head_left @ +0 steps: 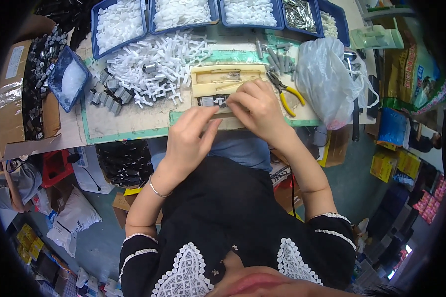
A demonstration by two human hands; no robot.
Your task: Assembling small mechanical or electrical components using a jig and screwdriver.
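A cream fixture (199,90) with a long recess lies in front of me on the bench. In its near part sits a small assembly (207,101) with a grey block and a white cross-shaped piece. My left hand (191,133) rests at the fixture's near edge, fingertips by the assembly, thumb and forefinger apart. Above the assembly's right end my right hand (256,105) has its fingertips pinched together; what they hold, if anything, is hidden. Yellow-handled pliers (293,101) lie just right of that hand. White cross-shaped plastic pieces (156,67) are heaped beyond my left hand.
Blue bins (217,12) of white parts and metal pins line the back. Grey blocks (115,91) and a tilted blue tray (53,90) lie left, beside a carton (15,106) of dark parts. A plastic bag (321,74) and grey cylinders (278,58) are right.
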